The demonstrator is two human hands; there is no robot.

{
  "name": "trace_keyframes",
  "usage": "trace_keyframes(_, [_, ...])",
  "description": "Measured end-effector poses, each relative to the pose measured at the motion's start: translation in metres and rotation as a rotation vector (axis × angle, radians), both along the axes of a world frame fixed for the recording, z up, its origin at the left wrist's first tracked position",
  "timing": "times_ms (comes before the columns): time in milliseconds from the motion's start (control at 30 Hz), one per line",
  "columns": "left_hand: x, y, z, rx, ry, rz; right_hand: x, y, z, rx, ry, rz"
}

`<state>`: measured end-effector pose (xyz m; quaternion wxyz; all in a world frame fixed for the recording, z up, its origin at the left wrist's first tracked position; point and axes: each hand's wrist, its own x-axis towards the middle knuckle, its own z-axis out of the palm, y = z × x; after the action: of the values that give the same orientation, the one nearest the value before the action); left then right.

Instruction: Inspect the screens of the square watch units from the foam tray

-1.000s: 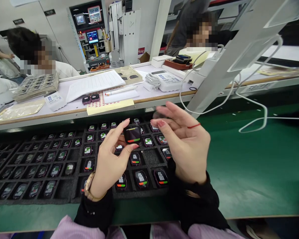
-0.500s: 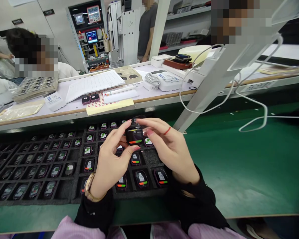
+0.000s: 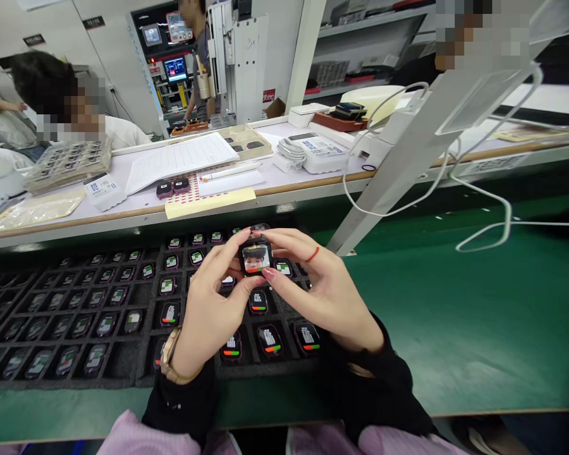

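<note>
Above a black foam tray [image 3: 279,366] I hold a square smartwatch body [image 3: 256,258] without a strap, its lit screen turned toward me. The screen shows a camera picture with an orange and green bar at its lower edge. My left hand [image 3: 217,303] is closed on its left side, index finger at the top corner and thumb underneath. My right hand [image 3: 323,285] grips the other side, fingers along the top and thumb at the screen's lower right corner. Many like watch bodies sit in the compartments below, several with lit screens, such as one watch [image 3: 269,340] in the front row.
Another foam tray [image 3: 71,384] with watches adjoins on the left, on the green bench [image 3: 455,316]. Behind, a raised shelf carries paper sheets [image 3: 183,161], a white box [image 3: 320,153] and two small watch bodies [image 3: 173,188]. A slanted grey post [image 3: 384,161] and a white cable stand right.
The watch screen has gone from dark to a camera picture. My right thumb has moved down onto the screen's lower right corner. A person in the background has moved left toward the machine.
</note>
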<state>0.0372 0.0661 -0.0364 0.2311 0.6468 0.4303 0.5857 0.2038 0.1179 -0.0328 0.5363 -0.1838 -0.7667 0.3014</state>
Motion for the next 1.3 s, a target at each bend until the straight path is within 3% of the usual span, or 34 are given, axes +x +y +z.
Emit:
trace_keyframes(733, [-0.002, 0.005, -0.002, 0.006, 0.037, 0.012, -0.006, 0.001, -0.003, -0.065, 0.037, -0.020])
trace_keyframes(900, [-0.006, 0.003, 0.014, 0.056, 0.033, 0.056, 0.002, -0.003, 0.001, -0.114, 0.091, -0.013])
trace_keyframes(1133, [-0.021, 0.000, 0.049, 0.138, 0.036, 0.114, 0.014, -0.014, 0.006, -0.198, 0.227, -0.209])
trace_keyframes(1300, [-0.024, 0.004, 0.060, 0.177, 0.010, 0.102, 0.018, -0.013, 0.003, -0.167, 0.253, -0.241])
